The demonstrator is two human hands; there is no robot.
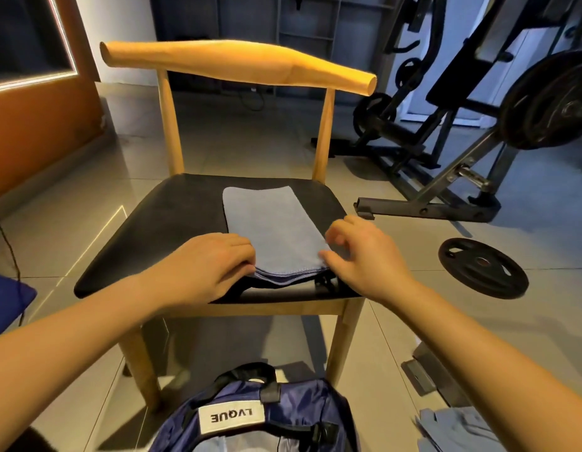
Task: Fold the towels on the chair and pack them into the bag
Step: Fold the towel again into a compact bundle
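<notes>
The near left corner of a folded grey-blue cloth towel is held by the left hand, with its fingers curled onto it. The towel is laid flat on the black seat of a wooden chair. A dark blue bag is set on the floor in front. The right hand is seen at the towel's right edge, but whether it grips cannot be told.

A grey-blue towel is laid folded on the black seat of the chair; the navy bag is set below, apparently open.
</notes>
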